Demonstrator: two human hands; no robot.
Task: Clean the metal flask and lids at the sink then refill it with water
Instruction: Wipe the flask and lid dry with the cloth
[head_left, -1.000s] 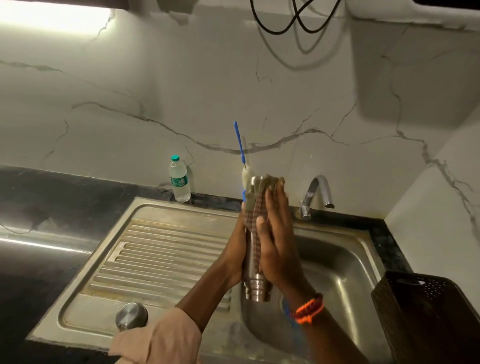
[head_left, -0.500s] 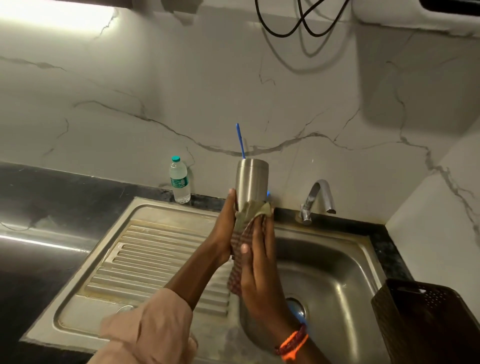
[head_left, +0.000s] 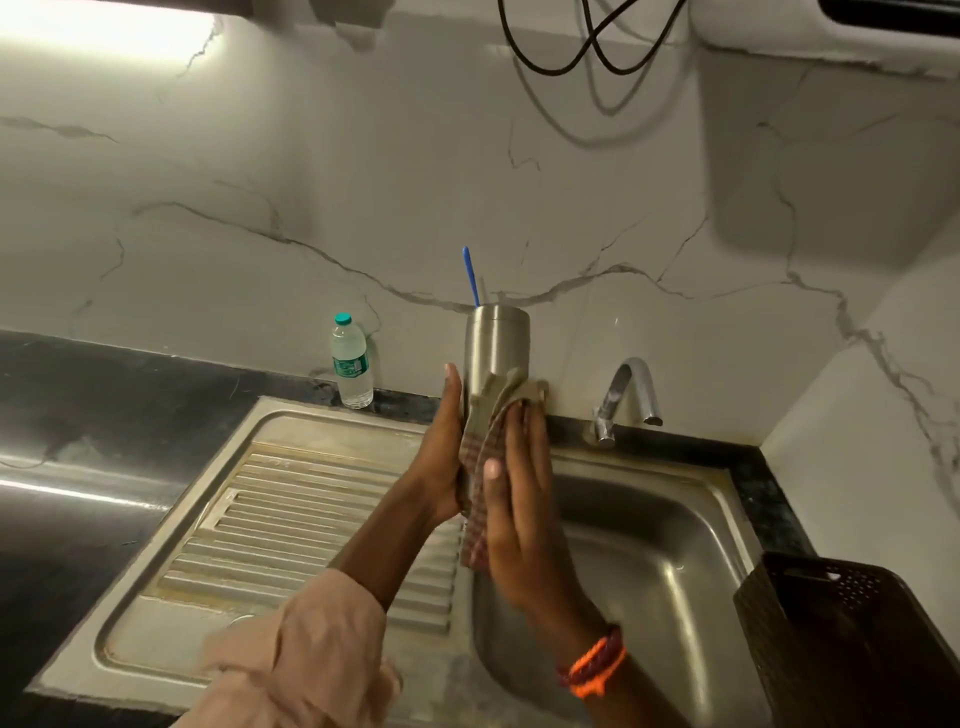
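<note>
A steel flask (head_left: 497, 340) is held upright above the sink (head_left: 654, 540), its closed end up. My left hand (head_left: 439, 467) grips its lower part from the left, thumb pointing up along the metal. My right hand (head_left: 519, 499) presses a checked red and olive cloth (head_left: 480, 452) flat against the flask's front with straight fingers. The cloth wraps the flask's lower half and hides it. A sliver of a round metal lid (head_left: 243, 619) shows on the drainboard beside my left sleeve.
A blue brush handle (head_left: 471, 275) stands behind the flask against the marble wall. A small plastic water bottle (head_left: 350, 364) stands on the dark counter at the back left. The tap (head_left: 631, 392) is right of the flask. A dark perforated basket (head_left: 852, 639) sits at the right.
My right hand and the cloth have slid down from the flask's top to its middle, baring the upper steel. In the last half second little has moved.
</note>
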